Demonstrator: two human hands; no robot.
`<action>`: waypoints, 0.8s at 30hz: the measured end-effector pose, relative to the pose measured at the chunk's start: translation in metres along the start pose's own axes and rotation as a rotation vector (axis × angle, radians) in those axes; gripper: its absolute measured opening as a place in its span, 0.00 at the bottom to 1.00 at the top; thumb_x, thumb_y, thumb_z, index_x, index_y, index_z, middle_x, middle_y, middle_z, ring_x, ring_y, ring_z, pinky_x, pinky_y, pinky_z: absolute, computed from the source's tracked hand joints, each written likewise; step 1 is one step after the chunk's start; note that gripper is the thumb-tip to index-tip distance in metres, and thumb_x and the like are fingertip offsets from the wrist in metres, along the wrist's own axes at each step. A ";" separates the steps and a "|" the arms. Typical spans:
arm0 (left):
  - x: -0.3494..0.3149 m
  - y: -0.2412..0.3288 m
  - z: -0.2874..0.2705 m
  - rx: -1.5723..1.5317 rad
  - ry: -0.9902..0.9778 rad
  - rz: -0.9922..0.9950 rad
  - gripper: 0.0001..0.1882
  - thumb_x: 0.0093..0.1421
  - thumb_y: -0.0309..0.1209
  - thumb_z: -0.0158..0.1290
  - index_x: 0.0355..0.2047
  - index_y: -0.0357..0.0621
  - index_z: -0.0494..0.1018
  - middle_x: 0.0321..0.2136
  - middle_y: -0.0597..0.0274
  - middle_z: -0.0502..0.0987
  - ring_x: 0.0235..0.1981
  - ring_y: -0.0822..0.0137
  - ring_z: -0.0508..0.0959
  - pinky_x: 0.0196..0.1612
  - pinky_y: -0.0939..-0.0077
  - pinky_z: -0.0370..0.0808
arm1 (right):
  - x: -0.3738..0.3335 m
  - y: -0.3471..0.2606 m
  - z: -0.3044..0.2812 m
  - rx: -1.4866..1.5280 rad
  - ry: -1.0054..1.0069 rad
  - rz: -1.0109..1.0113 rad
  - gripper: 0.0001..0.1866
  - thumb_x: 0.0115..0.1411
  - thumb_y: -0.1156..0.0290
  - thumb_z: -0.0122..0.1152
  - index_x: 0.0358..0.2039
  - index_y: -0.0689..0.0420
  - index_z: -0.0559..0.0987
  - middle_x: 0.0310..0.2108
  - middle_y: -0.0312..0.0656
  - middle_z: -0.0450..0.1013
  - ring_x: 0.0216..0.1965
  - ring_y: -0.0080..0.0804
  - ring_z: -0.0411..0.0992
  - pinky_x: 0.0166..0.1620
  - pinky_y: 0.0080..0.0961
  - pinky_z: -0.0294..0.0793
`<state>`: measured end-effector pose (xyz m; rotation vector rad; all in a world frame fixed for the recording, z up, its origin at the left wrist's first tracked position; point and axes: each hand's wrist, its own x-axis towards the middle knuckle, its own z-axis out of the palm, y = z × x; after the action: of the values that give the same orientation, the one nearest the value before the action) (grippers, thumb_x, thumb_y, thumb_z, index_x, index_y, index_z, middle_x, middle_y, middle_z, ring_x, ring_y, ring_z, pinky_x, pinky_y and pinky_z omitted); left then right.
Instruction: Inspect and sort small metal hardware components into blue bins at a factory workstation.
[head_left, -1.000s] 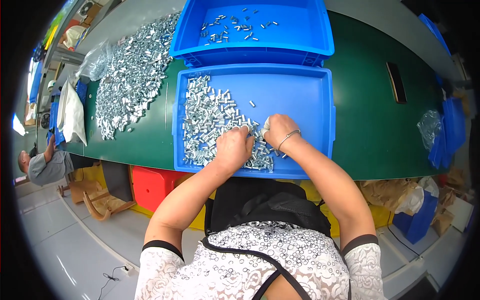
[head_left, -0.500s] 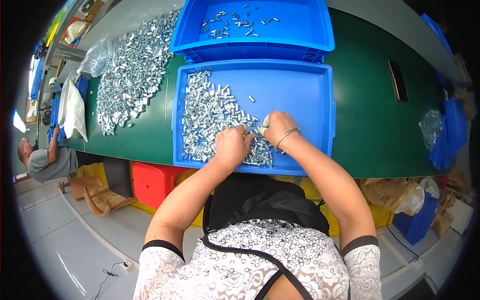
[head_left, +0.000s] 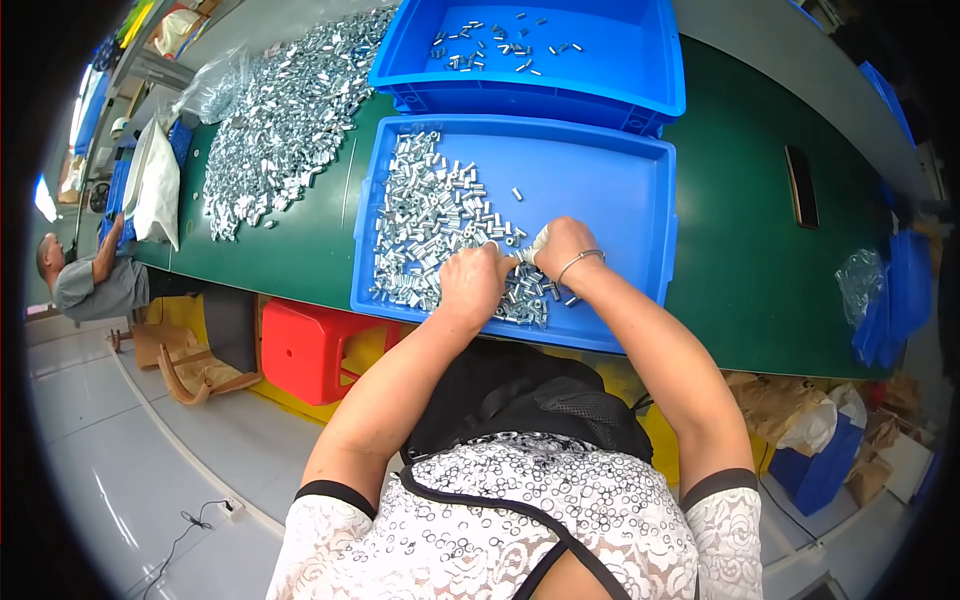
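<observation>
A shallow blue tray [head_left: 590, 140] lies in front of me on the green table. Many short silvery metal sleeves [head_left: 425, 210] are heaped along its left side and toward its near edge. Over the near part of the heap, my left hand [head_left: 474, 285] is closed, its fingertips almost meeting those of my right hand [head_left: 566, 250]. The right fingers are closed too, with pale wrappings on some of them. Whatever either hand pinches is too small or hidden. One loose sleeve [head_left: 517, 194] lies apart on the tray floor, beyond my hands.
A deeper blue bin [head_left: 610, 50] with scattered sleeves stands behind the tray. To the left, a large pile of metal pieces [head_left: 290, 125] covers the green table [head_left: 740, 230]. A phone [head_left: 801, 187] lies at right. Another person [head_left: 90, 275] sits at far left; a red stool [head_left: 300, 350] stands below.
My two hands have come closer together, with the left fingertips now almost at the right ones. The whole view has tilted slightly; the tray's contents look much the same.
</observation>
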<state>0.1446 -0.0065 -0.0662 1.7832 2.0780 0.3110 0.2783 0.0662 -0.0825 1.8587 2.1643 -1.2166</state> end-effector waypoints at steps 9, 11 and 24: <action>-0.003 -0.005 0.020 -0.427 -0.069 -0.286 0.12 0.53 0.31 0.56 0.20 0.34 0.74 0.14 0.54 0.74 0.14 0.63 0.74 0.17 0.70 0.69 | -0.005 0.006 0.005 0.074 0.012 0.002 0.09 0.41 0.66 0.65 0.23 0.54 0.82 0.29 0.50 0.76 0.34 0.45 0.75 0.40 0.32 0.74; -0.001 -0.006 0.023 -0.596 -0.132 -0.393 0.11 0.54 0.30 0.56 0.21 0.33 0.74 0.13 0.57 0.74 0.12 0.68 0.73 0.14 0.73 0.67 | -0.001 0.008 0.003 0.102 -0.041 0.025 0.09 0.40 0.65 0.67 0.24 0.52 0.83 0.28 0.47 0.77 0.33 0.41 0.76 0.39 0.30 0.74; 0.027 -0.012 0.009 -1.064 -0.499 -0.597 0.10 0.57 0.30 0.54 0.26 0.33 0.73 0.14 0.63 0.72 0.09 0.78 0.66 0.10 0.84 0.60 | 0.018 0.021 0.002 0.503 -0.216 0.187 0.11 0.42 0.68 0.69 0.27 0.57 0.82 0.27 0.41 0.78 0.29 0.28 0.75 0.36 0.23 0.73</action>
<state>0.1341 0.0173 -0.0833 0.5135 1.4934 0.5703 0.2908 0.0796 -0.1037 1.9141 1.6346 -1.9425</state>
